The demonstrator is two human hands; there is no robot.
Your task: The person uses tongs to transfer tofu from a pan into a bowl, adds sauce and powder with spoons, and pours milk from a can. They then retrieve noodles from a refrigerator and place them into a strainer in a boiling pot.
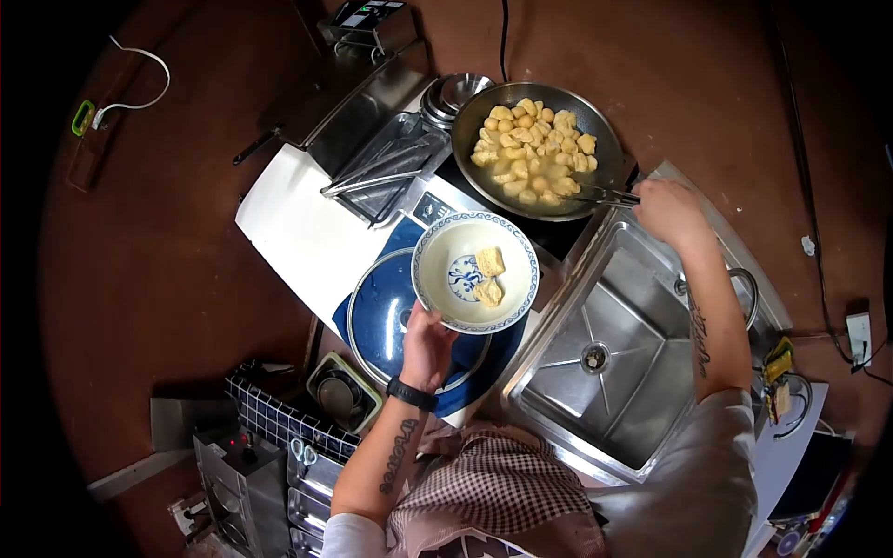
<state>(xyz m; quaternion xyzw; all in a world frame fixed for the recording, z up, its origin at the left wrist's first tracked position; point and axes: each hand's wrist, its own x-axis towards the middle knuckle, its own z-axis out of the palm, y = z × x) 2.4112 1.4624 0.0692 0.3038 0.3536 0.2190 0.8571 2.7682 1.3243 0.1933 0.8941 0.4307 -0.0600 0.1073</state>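
My left hand [428, 348] grips the near rim of a white bowl [440, 313] with a blue pattern. Two yellowish food pieces [489, 261] lie inside the bowl. Over the sink's far corner, my right hand [669, 212] is closed on the dark handle of a metal utensil [609, 196], whose tip reaches among the food in the pan. The round pan [609, 149] holds many yellow chunks [521, 149] and some round balls in pale liquid. Below the bowl, a glass lid [377, 312] rests on a blue surface.
A steel sink [642, 372] lies to the right of the bowl, with a curved faucet [750, 290]. Tongs [372, 183] and a metal tray [381, 206] are left of the pan. Stacked metal bowls [465, 91] touch its upper left. Scissors [302, 452] hang at lower left.
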